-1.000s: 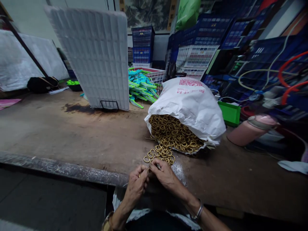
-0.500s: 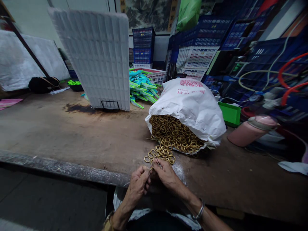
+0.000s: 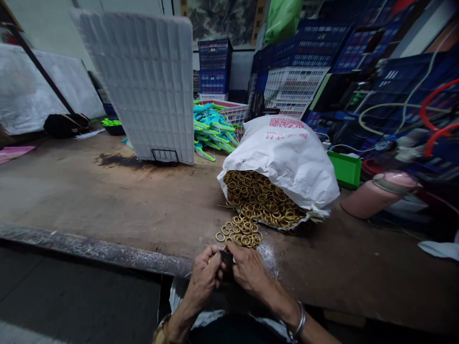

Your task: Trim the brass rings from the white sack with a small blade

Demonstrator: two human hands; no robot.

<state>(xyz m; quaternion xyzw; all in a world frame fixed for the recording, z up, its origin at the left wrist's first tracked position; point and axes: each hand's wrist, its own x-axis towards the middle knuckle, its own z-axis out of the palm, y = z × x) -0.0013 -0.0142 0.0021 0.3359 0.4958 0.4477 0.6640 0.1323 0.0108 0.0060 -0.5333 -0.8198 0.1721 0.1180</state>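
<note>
My left hand (image 3: 207, 270) is closed in a pinch at the table's front edge; what its fingers hold is too small to make out. Close against it, my right hand (image 3: 249, 267) pinches at its fingertips, where a gold-coloured metal ring (image 3: 225, 245) shows. Between the two hands is a small dark patch whose nature I cannot tell. Just beyond my fingers lies a loose heap of metal rings (image 3: 244, 231). These spill from the open mouth of a white woven sack (image 3: 287, 153), which lies on its side filled with more of the same rings.
On the brown table (image 3: 107, 200), a white ribbed panel (image 3: 143, 86) stands upright. Behind it lie blue-and-green plastic pieces (image 3: 213, 129). To the right are a pink bottle (image 3: 376, 196) and a green tray (image 3: 344, 169). Blue crates (image 3: 215, 67) are stacked behind.
My right hand has turned and lowered slightly, with its fingers more curled. The dark patch between the hands now shows more. My left hand stays nearly in place.
</note>
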